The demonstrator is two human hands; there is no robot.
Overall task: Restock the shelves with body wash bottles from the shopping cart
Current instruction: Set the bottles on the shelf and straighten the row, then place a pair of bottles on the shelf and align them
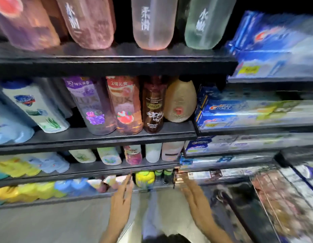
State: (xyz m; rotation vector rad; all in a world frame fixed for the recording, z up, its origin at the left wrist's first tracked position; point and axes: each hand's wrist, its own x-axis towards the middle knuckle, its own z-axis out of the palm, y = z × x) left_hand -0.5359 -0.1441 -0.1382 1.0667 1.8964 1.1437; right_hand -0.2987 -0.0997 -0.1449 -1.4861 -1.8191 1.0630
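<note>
Fingers: both hands flat, straight, holding nothing.
Left hand (122, 195): reaches toward bottom shelf (64, 199).
Right hand (194, 195): extended beside it, apart.
Body wash bottles (124, 104): upright in rows on middle shelf (99, 137), more above and below.
Shopping cart (282, 204): lower right, blurred.
Toothpaste boxes (240, 109): stacked right.

Dim aisle, black top corners. Heavy motion blur, worst at right edge. Wide-angle bends shelves (106, 135); backlit bottles (153, 23) glow.
</note>
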